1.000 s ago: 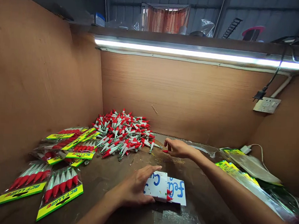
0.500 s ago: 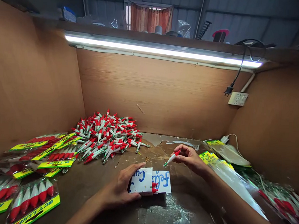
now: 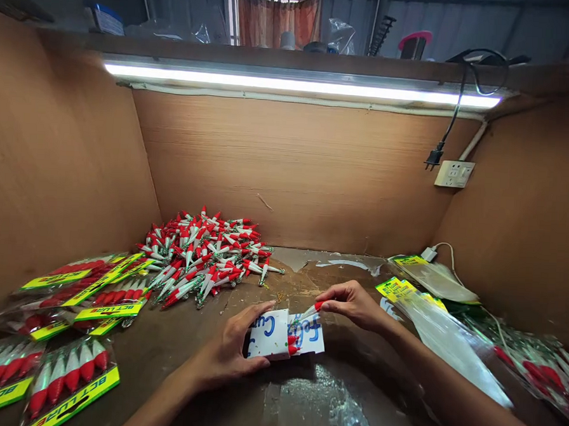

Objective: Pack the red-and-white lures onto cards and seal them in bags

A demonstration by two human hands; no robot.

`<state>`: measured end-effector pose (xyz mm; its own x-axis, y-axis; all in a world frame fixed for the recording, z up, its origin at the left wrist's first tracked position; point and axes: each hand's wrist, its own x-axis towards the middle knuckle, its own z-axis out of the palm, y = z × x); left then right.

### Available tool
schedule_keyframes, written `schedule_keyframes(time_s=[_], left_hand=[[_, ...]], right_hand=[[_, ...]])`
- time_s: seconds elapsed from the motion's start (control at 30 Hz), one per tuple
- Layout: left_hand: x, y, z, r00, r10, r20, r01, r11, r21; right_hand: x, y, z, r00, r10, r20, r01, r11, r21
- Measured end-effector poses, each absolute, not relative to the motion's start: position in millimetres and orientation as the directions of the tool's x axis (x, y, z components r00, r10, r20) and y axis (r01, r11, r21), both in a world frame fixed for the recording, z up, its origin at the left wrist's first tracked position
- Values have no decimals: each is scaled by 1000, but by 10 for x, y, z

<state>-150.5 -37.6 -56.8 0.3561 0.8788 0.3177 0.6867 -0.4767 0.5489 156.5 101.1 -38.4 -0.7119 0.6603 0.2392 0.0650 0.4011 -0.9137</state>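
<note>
My left hand (image 3: 242,338) grips the left end of a folded white card sleeve (image 3: 269,335) with blue handwriting, thumb along the near edge and fingers along the far edge. From the sleeve's open right side, red tips of fishing lures (image 3: 293,346) stick out over a white flap. Between thumb and fingers, my right hand (image 3: 346,304) pinches a red and white fishing lure (image 3: 314,308) by its red end. This lure's white end points left, over the flap near the sleeve's opening. Whether it touches the card I cannot tell.
A heap of loose red and white lures (image 3: 210,253) lies at the back left. Filled lure packets (image 3: 73,380) cover the left side. Clear plastic bags with yellow headers (image 3: 431,322) lie at right, beside more lures (image 3: 538,372). A black plug (image 3: 433,158) hangs near a socket (image 3: 454,174).
My right hand has moved left and slightly down, bringing its lure from beyond the card to the sleeve's opening. My left hand keeps its grip on the sleeve. The view has shifted slightly.
</note>
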Motion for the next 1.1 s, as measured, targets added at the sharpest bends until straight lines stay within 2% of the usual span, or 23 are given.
schedule_keyframes(time_s=[0.2, 0.53, 0.8, 1.1], left_hand=[[-1531, -372, -626, 368, 865, 340, 689, -500, 525], [-1511, -382, -630, 380, 859, 344, 684, -511, 521], [-1498, -382, -630, 377, 857, 351, 670, -514, 535], [-1452, -408, -593, 377, 857, 351, 659, -515, 548]], right_hand=[[1504, 886, -373, -691, 606, 393, 246, 709, -661], [1475, 809, -399, -770, 478, 423, 341, 868, -360], [1383, 689, -404, -759, 438, 481, 365, 899, -242], [1236, 545, -517, -732, 457, 505, 381, 890, -252]])
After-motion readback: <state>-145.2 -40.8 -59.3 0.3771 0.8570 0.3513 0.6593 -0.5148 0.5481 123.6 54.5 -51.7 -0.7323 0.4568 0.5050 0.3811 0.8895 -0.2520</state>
